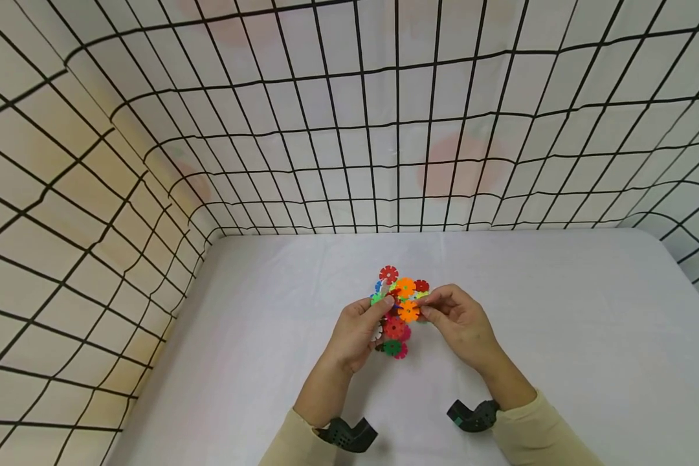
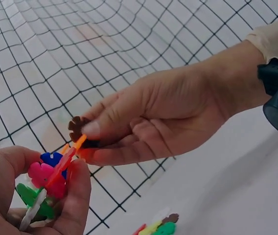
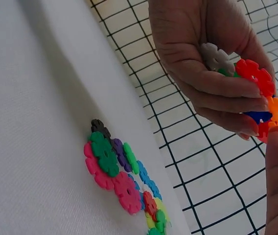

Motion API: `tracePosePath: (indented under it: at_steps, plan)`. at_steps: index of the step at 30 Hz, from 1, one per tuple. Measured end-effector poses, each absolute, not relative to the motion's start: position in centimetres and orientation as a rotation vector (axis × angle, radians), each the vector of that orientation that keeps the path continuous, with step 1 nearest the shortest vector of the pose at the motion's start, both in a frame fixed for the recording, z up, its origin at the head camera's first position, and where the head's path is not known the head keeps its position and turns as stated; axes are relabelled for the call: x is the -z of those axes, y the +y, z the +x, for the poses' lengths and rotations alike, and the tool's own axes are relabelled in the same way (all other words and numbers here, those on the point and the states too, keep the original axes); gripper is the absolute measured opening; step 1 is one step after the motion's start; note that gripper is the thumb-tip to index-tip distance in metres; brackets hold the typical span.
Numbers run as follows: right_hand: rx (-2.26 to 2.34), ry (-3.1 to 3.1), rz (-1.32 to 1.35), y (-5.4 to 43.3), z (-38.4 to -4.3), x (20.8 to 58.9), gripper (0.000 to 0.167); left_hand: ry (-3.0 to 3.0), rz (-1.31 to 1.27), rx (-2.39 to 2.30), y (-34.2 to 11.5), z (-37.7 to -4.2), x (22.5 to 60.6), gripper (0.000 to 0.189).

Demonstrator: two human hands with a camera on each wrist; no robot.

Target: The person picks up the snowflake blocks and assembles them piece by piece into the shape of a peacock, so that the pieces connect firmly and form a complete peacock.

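My left hand (image 1: 354, 331) holds a small chain of joined plastic flower-shaped discs between thumb and fingers. In the left wrist view, the chain includes a pink disc (image 2: 40, 174), a blue one (image 2: 51, 158), a green one (image 2: 26, 194) and a white one (image 2: 33, 210). An orange disc (image 1: 409, 311) juts from its right end. My right hand (image 1: 461, 325) meets the chain there, thumb and fingers pinching a brown disc (image 2: 76, 129) right at the orange one. The right wrist view shows a red disc (image 3: 254, 77) and a grey-white disc (image 3: 217, 57) by my left fingers.
A pile of loose flower-shaped discs lies on the white cloth (image 1: 559, 336) below the hands, including a dark green disc (image 3: 104, 154) and a pink-red disc (image 3: 127, 192). Black wire mesh (image 1: 396, 123) stands along the back and sides.
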State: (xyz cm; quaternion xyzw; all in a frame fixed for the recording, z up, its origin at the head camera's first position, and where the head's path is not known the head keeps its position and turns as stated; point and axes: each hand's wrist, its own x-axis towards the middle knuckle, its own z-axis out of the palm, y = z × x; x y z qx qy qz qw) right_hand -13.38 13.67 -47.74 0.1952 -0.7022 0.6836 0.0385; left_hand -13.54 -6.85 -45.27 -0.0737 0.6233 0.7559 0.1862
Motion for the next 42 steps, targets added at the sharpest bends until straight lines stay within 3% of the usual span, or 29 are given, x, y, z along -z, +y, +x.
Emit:
tracePosePath:
  at_steps: [12,24,42]
  plan:
    - [-2.021,-2.157,0.595,13.71,-13.44,47.86,0.012,1.736,-0.195,-2.123,-6.69,-13.48,45.26,0.050]
    - [-2.112,-2.166,0.516,13.79,-13.67,47.69,0.016,1.728,-0.190,-2.156,-6.87,-13.39,44.99,0.055]
    - [-1.968,-2.296,0.632,13.77,-13.54,47.27,0.036,1.732,-0.177,-2.192,-6.93,-13.27,44.67,0.052]
